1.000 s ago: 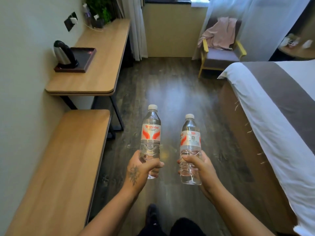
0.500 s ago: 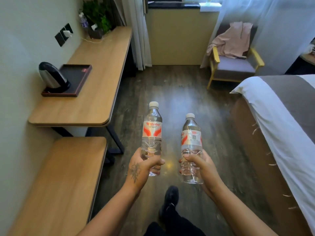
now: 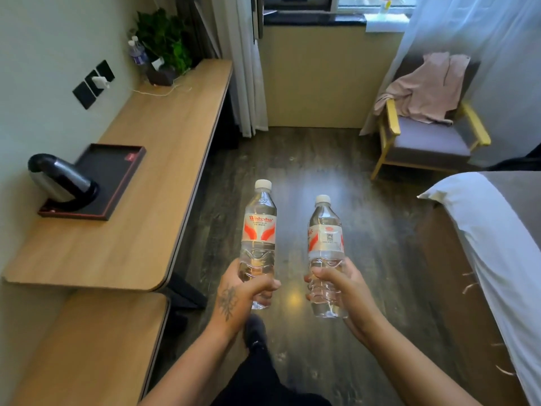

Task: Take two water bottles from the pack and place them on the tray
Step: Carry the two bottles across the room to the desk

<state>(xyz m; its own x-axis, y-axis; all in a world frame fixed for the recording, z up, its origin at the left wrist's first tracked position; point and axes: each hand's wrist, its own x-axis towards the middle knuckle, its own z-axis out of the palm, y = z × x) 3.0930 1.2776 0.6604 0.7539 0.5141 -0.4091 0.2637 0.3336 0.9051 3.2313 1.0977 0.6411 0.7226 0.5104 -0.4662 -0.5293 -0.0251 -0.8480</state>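
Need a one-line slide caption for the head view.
Left hand and right hand each carry a water bottle upright over the floor, nearing the desk tray holding a kettle.

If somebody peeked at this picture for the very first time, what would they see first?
First, two clear water bottles held up in the middle: one in the left hand, one in the right hand. Next, the shiny kettle standing on the dark tray on the wooden desk along the left wall.

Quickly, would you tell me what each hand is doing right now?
Left hand: closed around the left water bottle, upright.
Right hand: closed around the right water bottle, upright.
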